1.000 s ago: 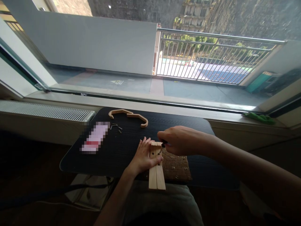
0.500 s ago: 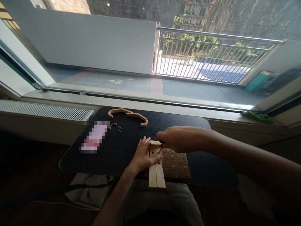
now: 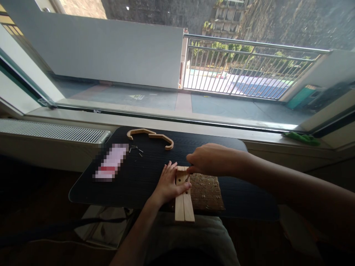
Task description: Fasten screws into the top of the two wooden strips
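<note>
Two pale wooden slats (image 3: 184, 203) lie side by side at the near edge of the black table (image 3: 133, 177), overhanging it toward me. My left hand (image 3: 168, 183) rests on the slats from the left, fingers laid flat, thumb over them. My right hand (image 3: 208, 159) is closed over the slats' far end, pinching a small dark tool whose thin tip points down at the wood. A brown perforated board (image 3: 206, 191) lies just right of the slats.
Two curved wooden pieces (image 3: 151, 136) lie at the table's far edge, with several small dark screws (image 3: 136, 149) and a blurred pink-and-white item (image 3: 111, 162) to their left. A radiator grille (image 3: 52, 130) runs at the left below the window; a green cloth (image 3: 302, 137) lies on the sill.
My right hand has edged slightly away from me and upward in view over the slats' far end. My left hand and the slats stay put.
</note>
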Action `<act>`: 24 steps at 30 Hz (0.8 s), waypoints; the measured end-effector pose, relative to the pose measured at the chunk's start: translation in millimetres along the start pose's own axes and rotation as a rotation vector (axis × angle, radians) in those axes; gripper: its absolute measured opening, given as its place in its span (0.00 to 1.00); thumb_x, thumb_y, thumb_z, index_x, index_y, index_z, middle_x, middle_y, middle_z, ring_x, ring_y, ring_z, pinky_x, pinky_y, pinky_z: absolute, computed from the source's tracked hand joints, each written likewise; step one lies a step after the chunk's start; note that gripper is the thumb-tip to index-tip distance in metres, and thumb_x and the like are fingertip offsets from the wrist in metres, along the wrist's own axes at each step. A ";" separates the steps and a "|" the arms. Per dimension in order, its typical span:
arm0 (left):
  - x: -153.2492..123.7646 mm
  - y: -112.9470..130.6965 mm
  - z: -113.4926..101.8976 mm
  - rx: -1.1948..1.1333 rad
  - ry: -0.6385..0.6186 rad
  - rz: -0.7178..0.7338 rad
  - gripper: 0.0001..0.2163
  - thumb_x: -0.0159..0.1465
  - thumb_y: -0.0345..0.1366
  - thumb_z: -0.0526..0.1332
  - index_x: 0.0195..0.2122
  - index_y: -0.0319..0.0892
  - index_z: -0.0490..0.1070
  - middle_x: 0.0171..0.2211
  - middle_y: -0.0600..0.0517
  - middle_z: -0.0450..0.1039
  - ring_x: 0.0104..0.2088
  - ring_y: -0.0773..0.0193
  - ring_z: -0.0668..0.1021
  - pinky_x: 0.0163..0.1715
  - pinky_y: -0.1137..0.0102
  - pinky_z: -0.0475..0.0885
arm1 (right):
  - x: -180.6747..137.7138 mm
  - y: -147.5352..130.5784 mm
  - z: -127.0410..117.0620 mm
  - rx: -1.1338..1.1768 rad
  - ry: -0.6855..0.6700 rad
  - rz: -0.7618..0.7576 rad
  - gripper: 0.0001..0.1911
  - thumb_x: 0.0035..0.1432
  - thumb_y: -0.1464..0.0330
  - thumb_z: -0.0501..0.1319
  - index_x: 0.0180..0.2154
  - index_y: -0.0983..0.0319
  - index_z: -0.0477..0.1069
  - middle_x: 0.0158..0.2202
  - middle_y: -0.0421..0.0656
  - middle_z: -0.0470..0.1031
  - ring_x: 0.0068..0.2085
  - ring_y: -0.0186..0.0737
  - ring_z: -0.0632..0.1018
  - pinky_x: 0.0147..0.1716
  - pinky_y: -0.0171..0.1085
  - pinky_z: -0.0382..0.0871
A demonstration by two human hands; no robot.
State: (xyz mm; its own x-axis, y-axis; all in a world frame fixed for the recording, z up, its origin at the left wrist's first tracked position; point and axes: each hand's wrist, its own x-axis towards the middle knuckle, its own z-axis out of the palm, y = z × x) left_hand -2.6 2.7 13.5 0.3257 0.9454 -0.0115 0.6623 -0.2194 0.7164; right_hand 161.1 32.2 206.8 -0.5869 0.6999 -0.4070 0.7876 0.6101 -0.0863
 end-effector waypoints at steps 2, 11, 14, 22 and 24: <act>-0.1 0.1 0.1 -0.008 0.001 0.001 0.33 0.54 0.51 0.69 0.58 0.42 0.67 0.66 0.39 0.61 0.69 0.38 0.55 0.67 0.44 0.46 | 1.8 -2.4 -1.4 -0.048 0.002 0.000 0.13 0.66 0.60 0.58 0.31 0.58 0.75 0.32 0.48 0.80 0.37 0.50 0.79 0.32 0.43 0.63; -0.5 3.1 -2.3 -0.002 0.006 0.023 0.31 0.54 0.48 0.69 0.57 0.40 0.67 0.65 0.38 0.61 0.69 0.38 0.56 0.67 0.44 0.46 | 2.8 -17.7 -11.0 -0.085 -0.043 -0.129 0.17 0.63 0.64 0.56 0.49 0.68 0.68 0.37 0.51 0.79 0.36 0.47 0.80 0.28 0.39 0.62; -0.4 3.9 -3.4 0.000 -0.003 0.011 0.33 0.54 0.48 0.69 0.58 0.39 0.66 0.65 0.37 0.61 0.69 0.39 0.54 0.68 0.45 0.46 | 2.0 -19.0 -11.0 0.038 -0.042 -0.136 0.11 0.64 0.68 0.54 0.45 0.64 0.69 0.41 0.52 0.78 0.37 0.45 0.79 0.31 0.39 0.65; -1.7 4.2 -4.0 -0.017 0.004 -0.008 0.32 0.54 0.48 0.69 0.57 0.40 0.67 0.66 0.38 0.61 0.69 0.39 0.55 0.68 0.44 0.45 | -2.1 -5.1 -1.8 0.145 0.016 -0.045 0.10 0.58 0.77 0.59 0.37 0.56 0.71 0.36 0.47 0.79 0.34 0.45 0.78 0.31 0.41 0.64; -1.9 3.5 -3.4 -0.033 0.016 -0.012 0.31 0.54 0.48 0.70 0.57 0.42 0.68 0.65 0.39 0.62 0.69 0.38 0.56 0.67 0.43 0.46 | -1.7 -2.3 -0.1 0.148 0.022 -0.008 0.09 0.59 0.75 0.59 0.38 0.55 0.72 0.36 0.47 0.79 0.35 0.46 0.78 0.32 0.42 0.65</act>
State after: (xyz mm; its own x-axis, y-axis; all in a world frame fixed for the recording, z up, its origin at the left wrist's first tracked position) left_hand -3.3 1.0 18.3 0.3071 0.9516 -0.0094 0.6435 -0.2003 0.7388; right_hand 160.3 29.7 207.8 -0.5959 0.7041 -0.3862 0.8010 0.5554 -0.2234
